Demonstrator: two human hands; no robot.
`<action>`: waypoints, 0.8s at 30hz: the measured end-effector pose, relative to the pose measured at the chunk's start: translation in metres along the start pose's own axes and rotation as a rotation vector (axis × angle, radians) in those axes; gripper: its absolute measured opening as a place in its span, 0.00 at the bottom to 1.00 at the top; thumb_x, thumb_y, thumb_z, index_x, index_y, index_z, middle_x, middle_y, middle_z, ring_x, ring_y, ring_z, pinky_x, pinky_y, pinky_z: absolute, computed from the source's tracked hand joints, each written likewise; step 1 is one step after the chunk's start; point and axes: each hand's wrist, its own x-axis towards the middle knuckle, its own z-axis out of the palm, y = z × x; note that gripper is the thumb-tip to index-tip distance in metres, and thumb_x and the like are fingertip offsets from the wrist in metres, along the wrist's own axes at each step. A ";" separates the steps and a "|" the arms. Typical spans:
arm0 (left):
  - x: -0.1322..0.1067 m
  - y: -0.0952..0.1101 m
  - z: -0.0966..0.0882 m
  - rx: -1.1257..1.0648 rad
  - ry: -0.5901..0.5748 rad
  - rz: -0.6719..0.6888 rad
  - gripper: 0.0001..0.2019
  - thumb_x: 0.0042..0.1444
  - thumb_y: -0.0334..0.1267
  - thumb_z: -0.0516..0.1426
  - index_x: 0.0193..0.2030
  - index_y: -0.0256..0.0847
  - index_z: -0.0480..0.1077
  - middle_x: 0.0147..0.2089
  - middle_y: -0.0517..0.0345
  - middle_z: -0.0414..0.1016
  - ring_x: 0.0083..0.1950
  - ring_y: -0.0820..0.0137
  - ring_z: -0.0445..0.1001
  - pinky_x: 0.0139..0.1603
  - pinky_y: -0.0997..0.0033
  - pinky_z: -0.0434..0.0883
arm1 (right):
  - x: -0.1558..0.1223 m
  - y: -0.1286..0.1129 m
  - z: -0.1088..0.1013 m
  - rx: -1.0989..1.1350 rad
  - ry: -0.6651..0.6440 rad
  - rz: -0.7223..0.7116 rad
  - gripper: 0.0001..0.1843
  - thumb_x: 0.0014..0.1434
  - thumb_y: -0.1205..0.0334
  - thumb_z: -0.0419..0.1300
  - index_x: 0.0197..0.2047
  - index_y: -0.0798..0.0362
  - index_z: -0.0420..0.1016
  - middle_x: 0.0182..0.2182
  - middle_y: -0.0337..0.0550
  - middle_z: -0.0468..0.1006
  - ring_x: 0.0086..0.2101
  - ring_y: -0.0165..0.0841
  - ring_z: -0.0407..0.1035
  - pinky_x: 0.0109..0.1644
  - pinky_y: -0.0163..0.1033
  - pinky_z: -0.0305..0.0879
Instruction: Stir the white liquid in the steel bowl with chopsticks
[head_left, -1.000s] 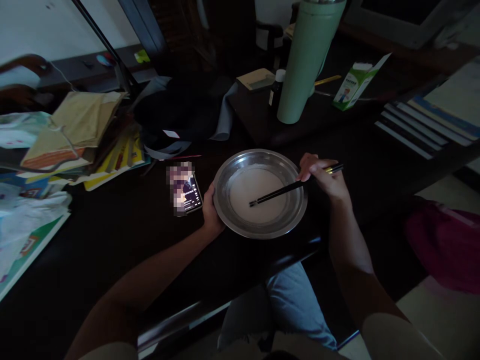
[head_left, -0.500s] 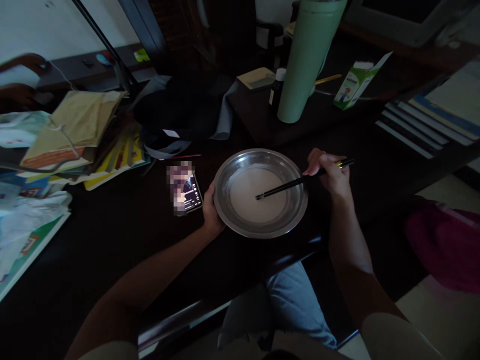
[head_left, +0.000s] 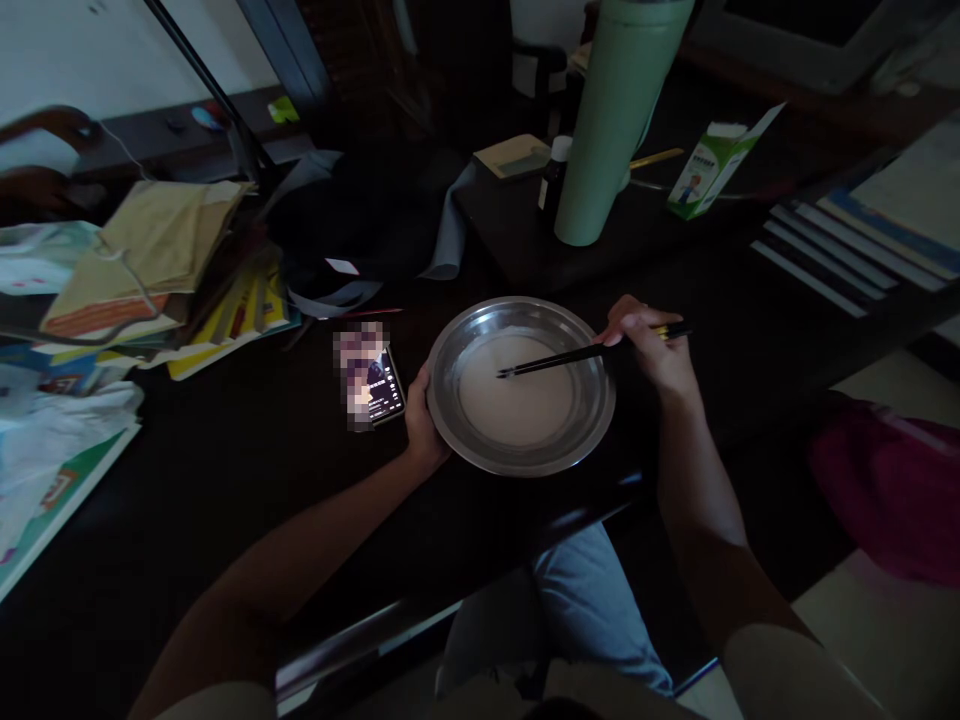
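A shiny metal bowl (head_left: 525, 460) sits near the front edge of the dark table, with a pale, whitish liquid (head_left: 517, 410) inside. My left hand (head_left: 424, 425) grips the bowl's left side, its thumb at the rim and its other fingers hidden beneath. Black chopsticks (head_left: 559, 357) with gold bands are held in my closed right hand (head_left: 646, 340), over the bowl's right rim. Their tips meet the liquid's surface left of its middle. Just left of the bowl lies a phone (head_left: 386, 385) with a lit screen, partly pixelated.
A green flask (head_left: 619, 120) stands behind the bowl beside a dark bottle (head_left: 553, 185). Further right are a green-white box (head_left: 705, 170) and stacked books (head_left: 840, 250). Papers and envelopes (head_left: 150, 240) pile up at left; a black bag (head_left: 360, 225) lies behind the phone.
The chopstick tips have moved left and slightly away from me across the liquid. My right hand has shifted a little left with them. My left hand and the bowl have stayed put.
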 end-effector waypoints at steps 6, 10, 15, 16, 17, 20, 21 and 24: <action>0.002 0.000 0.000 -0.018 0.017 -0.027 0.13 0.60 0.52 0.63 0.36 0.45 0.81 0.39 0.54 0.87 0.56 0.54 0.84 0.56 0.59 0.80 | -0.001 0.001 -0.002 0.101 -0.033 -0.038 0.28 0.66 0.35 0.64 0.20 0.41 0.81 0.19 0.39 0.79 0.28 0.39 0.70 0.47 0.55 0.68; 0.001 -0.001 0.000 -0.017 0.042 -0.001 0.13 0.62 0.50 0.61 0.36 0.44 0.81 0.39 0.54 0.87 0.56 0.55 0.84 0.56 0.60 0.80 | -0.002 -0.004 -0.002 0.048 -0.258 -0.023 0.21 0.67 0.39 0.66 0.27 0.40 0.86 0.24 0.39 0.84 0.34 0.40 0.76 0.49 0.53 0.67; 0.002 -0.002 -0.003 0.011 0.017 -0.004 0.14 0.61 0.53 0.63 0.36 0.45 0.80 0.39 0.55 0.87 0.52 0.56 0.85 0.56 0.58 0.80 | 0.000 -0.003 0.002 -0.023 -0.164 -0.009 0.21 0.66 0.37 0.67 0.29 0.40 0.86 0.27 0.39 0.86 0.35 0.40 0.78 0.50 0.53 0.69; 0.003 -0.003 -0.003 0.017 0.004 -0.002 0.14 0.60 0.54 0.63 0.37 0.45 0.80 0.38 0.55 0.86 0.52 0.56 0.84 0.56 0.59 0.80 | 0.000 -0.002 0.002 -0.018 -0.119 -0.007 0.22 0.66 0.37 0.66 0.28 0.40 0.86 0.27 0.39 0.85 0.34 0.40 0.78 0.50 0.53 0.69; 0.003 -0.003 -0.004 0.022 -0.010 0.010 0.15 0.59 0.55 0.64 0.37 0.45 0.80 0.39 0.55 0.86 0.52 0.56 0.84 0.56 0.59 0.80 | 0.000 0.000 0.002 -0.004 -0.072 -0.005 0.22 0.66 0.37 0.66 0.27 0.41 0.85 0.27 0.39 0.84 0.33 0.40 0.77 0.50 0.54 0.70; 0.005 -0.005 -0.005 0.019 -0.032 0.074 0.14 0.56 0.54 0.66 0.37 0.46 0.80 0.40 0.56 0.86 0.54 0.56 0.84 0.56 0.60 0.78 | -0.001 0.004 0.000 0.073 0.045 -0.019 0.24 0.67 0.38 0.65 0.24 0.41 0.83 0.23 0.38 0.80 0.31 0.39 0.73 0.50 0.54 0.69; 0.005 -0.005 -0.006 0.015 -0.031 0.083 0.14 0.55 0.54 0.66 0.37 0.46 0.79 0.40 0.56 0.86 0.54 0.56 0.84 0.56 0.60 0.78 | -0.001 0.005 0.000 0.103 0.059 -0.030 0.25 0.68 0.38 0.65 0.23 0.41 0.83 0.21 0.38 0.79 0.30 0.39 0.72 0.49 0.54 0.68; 0.006 -0.005 -0.007 0.011 -0.026 0.053 0.16 0.52 0.55 0.68 0.38 0.46 0.79 0.39 0.57 0.86 0.53 0.56 0.84 0.55 0.60 0.78 | -0.002 0.003 -0.001 0.136 -0.012 -0.044 0.27 0.68 0.38 0.64 0.22 0.41 0.82 0.20 0.39 0.79 0.28 0.39 0.69 0.47 0.54 0.67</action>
